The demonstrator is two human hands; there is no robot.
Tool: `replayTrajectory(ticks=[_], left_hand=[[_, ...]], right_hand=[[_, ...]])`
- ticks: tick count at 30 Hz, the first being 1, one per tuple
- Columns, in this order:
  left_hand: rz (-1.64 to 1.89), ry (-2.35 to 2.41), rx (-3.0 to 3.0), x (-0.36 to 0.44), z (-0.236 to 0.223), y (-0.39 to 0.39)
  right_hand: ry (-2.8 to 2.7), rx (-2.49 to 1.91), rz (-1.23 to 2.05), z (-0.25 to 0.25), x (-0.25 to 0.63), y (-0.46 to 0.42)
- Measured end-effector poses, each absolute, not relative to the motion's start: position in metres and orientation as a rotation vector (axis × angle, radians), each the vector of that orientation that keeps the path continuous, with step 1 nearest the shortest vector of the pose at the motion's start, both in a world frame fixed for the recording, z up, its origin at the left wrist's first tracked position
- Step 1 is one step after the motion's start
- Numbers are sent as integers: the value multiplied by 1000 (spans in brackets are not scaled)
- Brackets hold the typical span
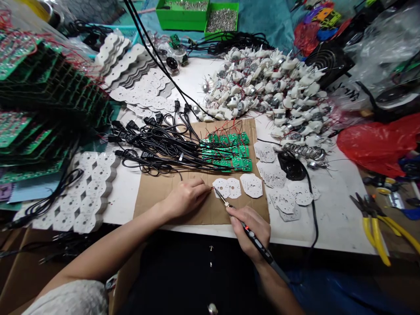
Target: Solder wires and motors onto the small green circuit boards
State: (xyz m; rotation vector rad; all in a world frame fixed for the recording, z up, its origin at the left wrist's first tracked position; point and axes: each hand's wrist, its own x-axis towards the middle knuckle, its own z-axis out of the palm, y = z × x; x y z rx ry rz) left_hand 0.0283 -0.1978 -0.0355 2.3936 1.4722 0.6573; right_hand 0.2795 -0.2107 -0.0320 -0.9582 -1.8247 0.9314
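My right hand (pixel 251 227) is wrapped round a soldering iron (pixel 254 240) with a small red light on its handle. The iron's tip meets the left edge of a white octagonal circuit board (pixel 222 188). My left hand (pixel 188 194) lies just left of that board, its fingers pinched on a thin wire whose reddish end shows at the fingertips. A black cord runs down into this hand from behind. Two more white boards, one overlapping the first and one apart (pixel 251 185), lie to the right on the cardboard sheet (pixel 151 205).
Behind the hands are green circuit boards (pixel 241 151) with black power cords (pixel 157 140). Small motors with white plastic parts (pixel 262 83) form a big heap. Loose white boards (pixel 284 199), pliers (pixel 374 223), stacked green boards (pixel 42 78) and panel stacks (pixel 88 188) flank the cardboard.
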Motion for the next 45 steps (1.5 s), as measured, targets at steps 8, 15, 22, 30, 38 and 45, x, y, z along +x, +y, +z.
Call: replayTrajectory(ticks=[8, 15, 22, 30, 38, 45], left_hand=[[643, 1479, 2394, 28, -36, -198], [677, 1474, 2379, 30, -34, -197], [609, 1493, 2355, 29, -31, -197], [417, 1454, 2432, 29, -26, -192], [552, 1474, 2571, 22, -6, -156], [577, 2046, 2366, 12, 39, -9]], right_hand=[[-1816, -909, 948, -31, 280, -210], [-1667, -972, 998, -29, 285, -210], [-1625, -998, 995, -32, 285, -212], [-1595, -1013, 978, -40, 288, -213], [-1494, -1055, 918, -46, 291, -219], [-1490, -1095, 850, -48, 290, -219]])
